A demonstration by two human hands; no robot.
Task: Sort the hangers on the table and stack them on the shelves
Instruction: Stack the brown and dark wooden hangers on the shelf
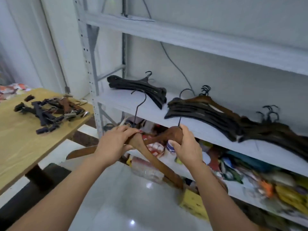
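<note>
Far left: patterned fabric (11, 90), blurred. Next, a light wood-grain desk (25, 147) with a flat top and a dark leg. On it is one tangled pile of clip hangers (50, 109): dark and brown bars, metal clips, wire hooks. I can't count them. A few loose dark clips (45, 130) lie just beside the pile, near the desk's front edge.

My left grip (115, 140) is clenched round the neck of the first brown hanger (155, 161). It is smooth curved wood with a thin dark wire hook standing up. One arm slants down to the right over the glossy white floor (125, 197).

My right grip (186, 145) is grasping the neck of the second brown hanger (173, 135), thumb in front, fingers over the top. Same wood, and a dark wire rises from the neck. The two hangers cross between my hands, held in the air in front of the rack.

The grey-white metal rack (90, 64) has a perforated upright. Its middle shelf (126, 104) carries three stacks of curved hangers with the hooks toward the wall. The black stack (138, 89) is glossy. The dark brown stack (203, 112) sits near it, apart. The third stack (275, 134), also dark brown, butts against the second. I can't count the hangers in any stack. A grey cable (175, 64) runs down the wall. The lower shelf (241, 189) holds mixed colourful packets and cloth, blurred.
</note>
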